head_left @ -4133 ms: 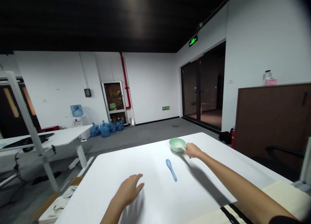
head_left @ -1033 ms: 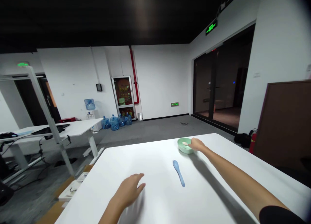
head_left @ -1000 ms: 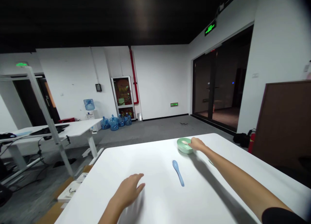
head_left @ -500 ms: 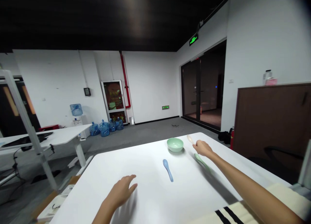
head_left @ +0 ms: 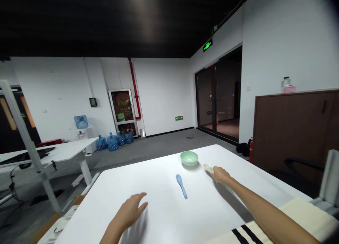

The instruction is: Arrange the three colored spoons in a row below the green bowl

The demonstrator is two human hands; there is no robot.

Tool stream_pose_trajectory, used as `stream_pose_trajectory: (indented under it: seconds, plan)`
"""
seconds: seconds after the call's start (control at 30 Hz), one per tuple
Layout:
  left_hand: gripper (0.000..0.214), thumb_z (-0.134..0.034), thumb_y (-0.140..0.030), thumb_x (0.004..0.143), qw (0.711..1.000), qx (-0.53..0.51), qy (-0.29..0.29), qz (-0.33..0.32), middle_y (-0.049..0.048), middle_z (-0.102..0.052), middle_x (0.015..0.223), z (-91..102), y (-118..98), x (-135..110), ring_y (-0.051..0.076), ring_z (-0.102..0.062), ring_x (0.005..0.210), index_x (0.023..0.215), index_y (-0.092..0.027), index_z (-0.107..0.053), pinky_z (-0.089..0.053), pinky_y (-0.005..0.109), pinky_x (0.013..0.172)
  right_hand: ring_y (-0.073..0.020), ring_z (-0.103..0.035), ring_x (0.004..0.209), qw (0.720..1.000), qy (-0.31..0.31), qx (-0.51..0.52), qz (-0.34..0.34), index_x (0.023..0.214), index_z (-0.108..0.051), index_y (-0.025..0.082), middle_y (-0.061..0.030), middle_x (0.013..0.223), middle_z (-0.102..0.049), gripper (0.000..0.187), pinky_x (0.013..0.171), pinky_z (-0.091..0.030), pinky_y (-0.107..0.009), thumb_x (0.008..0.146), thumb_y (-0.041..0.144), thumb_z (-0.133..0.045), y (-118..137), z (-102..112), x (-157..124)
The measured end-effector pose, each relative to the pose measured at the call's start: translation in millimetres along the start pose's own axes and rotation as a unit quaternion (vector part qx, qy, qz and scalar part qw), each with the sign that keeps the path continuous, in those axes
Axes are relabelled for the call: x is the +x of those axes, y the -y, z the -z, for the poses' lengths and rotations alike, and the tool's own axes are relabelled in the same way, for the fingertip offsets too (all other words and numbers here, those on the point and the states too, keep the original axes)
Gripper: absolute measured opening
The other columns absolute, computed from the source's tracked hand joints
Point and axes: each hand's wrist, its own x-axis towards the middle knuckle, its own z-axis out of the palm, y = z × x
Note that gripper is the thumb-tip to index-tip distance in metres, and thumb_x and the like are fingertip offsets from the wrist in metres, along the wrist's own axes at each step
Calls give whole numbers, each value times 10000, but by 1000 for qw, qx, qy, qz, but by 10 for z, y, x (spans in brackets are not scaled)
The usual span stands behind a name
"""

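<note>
My right hand point(head_left: 221, 175) is closed around a cream-coloured spoon point(head_left: 207, 167), whose bowl end sticks out to the left of the fingers. Directly at the fingers a bit of a green spoon point(head_left: 212, 170) shows; the hand covers the rest of it, and whether the fingers touch it I cannot tell. To the left of this hand stands a light green bowl point(head_left: 189, 159), upright. A blue spoon point(head_left: 181, 186) lies on the white table point(head_left: 164, 215) between my two hands. My left hand point(head_left: 130, 210) hovers over the table's left part, thumb and fingers apart, holding nothing.
A cream cloth with black stripes point(head_left: 296, 215) lies at the table's near right. Left of the table stands another white desk point(head_left: 71, 148) with a grey post. Blue water bottles point(head_left: 112, 142) stand on the floor behind. A brown cabinet point(head_left: 288, 127) is at the right.
My right hand has come down and nearer with the cream spoon, to where the green spoon lay. The view has shifted slightly. My left hand keeps its pose.
</note>
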Motion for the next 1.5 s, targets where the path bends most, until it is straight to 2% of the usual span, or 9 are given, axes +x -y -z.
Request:
stream_pose_trajectory:
  seconds: [0.33, 0.6, 0.87, 1.0, 1.27, 1.37, 1.5]
  plan:
    - [572, -397, -519, 913, 1000, -1, -1, -2, 70, -566, 1416, 21, -16, -10, 273, -489, 1327, 1400, -239, -509, -393, 404, 1080, -258, -676, 939, 1000, 11, -24, 13, 1069, -636, 147, -166, 1142, -675, 276, 666, -418, -288, 826, 256, -565, -41, -99, 17]
    - [574, -395, -526, 911, 1000, -1, -1, -4, 70, -564, 1419, 11, -14, -6, 271, -492, 1325, 1395, -242, -515, -393, 404, 1080, -248, -685, 906, 999, 26, -32, -2, 1080, -644, 143, -159, 1115, -692, 295, 698, -446, -297, 808, 237, -579, -74, -153, 32]
    - [578, -391, -528, 914, 1000, 2, -2, -5, 72, -563, 1419, 4, -4, 2, 269, -491, 1325, 1400, -236, -511, -391, 405, 1083, -271, -672, 978, 999, -14, -22, -18, 1036, -673, 142, -177, 1129, -686, 290, 721, -449, -302, 828, 316, -572, -61, -33, 10]
    - [589, -387, -526, 916, 1000, 5, -1, -8, 83, -565, 1415, 18, -23, -5, 274, -498, 1318, 1404, -218, -507, -400, 403, 1073, -290, -661, 1038, 997, -45, -23, -51, 1070, -676, 131, -205, 1178, -661, 304, 750, -459, -321, 825, 281, -575, -129, 10, 40]
    - [583, -381, -530, 914, 1000, 4, -4, -10, 75, -576, 1405, 4, -3, -6, 273, -504, 1309, 1394, -227, -516, -403, 405, 1066, -297, -658, 1052, 997, -17, -38, -61, 1106, -662, 125, -207, 1193, -656, 345, 756, -473, -328, 776, 206, -601, -322, -122, 109]
    - [581, -383, -532, 912, 1000, 1, -6, -10, 71, -579, 1403, 17, -15, -8, 273, -502, 1310, 1390, -232, -520, -403, 402, 1063, -301, -662, 1035, 997, -27, -19, -67, 1100, -656, 119, -215, 1182, -656, 335, 738, -471, -328, 791, 230, -590, -264, -35, 86]
    - [590, -381, -554, 909, 1000, -5, -5, -11, 65, -571, 1413, 33, -38, -2, 281, -493, 1318, 1387, -240, -524, -400, 411, 1066, -300, -667, 994, 998, -50, 4, -43, 1071, -651, 122, -207, 1142, -665, 353, 697, -465, -323, 813, 350, -576, 46, 182, 2]
